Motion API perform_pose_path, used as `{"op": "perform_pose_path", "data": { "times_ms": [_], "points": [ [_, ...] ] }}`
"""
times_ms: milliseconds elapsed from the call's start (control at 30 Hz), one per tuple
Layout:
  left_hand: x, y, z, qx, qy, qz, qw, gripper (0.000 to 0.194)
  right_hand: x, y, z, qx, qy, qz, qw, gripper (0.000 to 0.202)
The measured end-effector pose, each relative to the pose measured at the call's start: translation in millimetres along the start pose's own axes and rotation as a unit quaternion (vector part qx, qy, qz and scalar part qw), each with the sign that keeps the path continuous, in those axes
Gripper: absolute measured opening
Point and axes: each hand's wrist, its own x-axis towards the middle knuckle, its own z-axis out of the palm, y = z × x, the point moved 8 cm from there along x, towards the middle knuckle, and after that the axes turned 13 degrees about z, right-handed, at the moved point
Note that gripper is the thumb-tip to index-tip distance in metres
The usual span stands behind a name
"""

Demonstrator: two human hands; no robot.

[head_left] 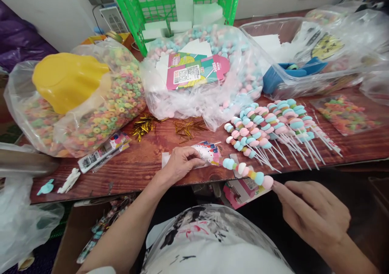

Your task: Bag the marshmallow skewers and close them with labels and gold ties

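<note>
My left hand (pixel 182 162) rests at the table's front edge, thumb and fingers pinched on a small printed plastic bag (pixel 207 151). From the bag's mouth a marshmallow skewer (pixel 248 171) stretches to the right, with blue, white, yellow-orange and pink pieces in a row. Its far-left end meets the bag; how much lies inside I cannot tell. My right hand (pixel 316 211) grips the skewer's right end, by the pink marshmallow (pixel 268 182). Just beyond lies a pile of similar skewers (pixel 267 124) with white sticks pointing toward me.
Behind stand a big bag of candy rings (pixel 118 103) with a yellow bowl (pixel 68 79), a bag of marshmallows (pixel 243 59) under printed cards (pixel 194 71), and a clear tub (pixel 319 81). Gold twist ties (pixel 188 128) lie mid-table. A green crate (pixel 179 2) is at the back.
</note>
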Motion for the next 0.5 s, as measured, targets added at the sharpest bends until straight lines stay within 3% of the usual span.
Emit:
{"op": "perform_pose_path", "data": {
  "times_ms": [500],
  "points": [
    [1.7,-0.9,-0.5,0.026,-0.007,0.04,0.999,0.012,-3.1,-8.9,10.4,-0.005,0.016,0.035,0.999,0.046]
  ]
}}
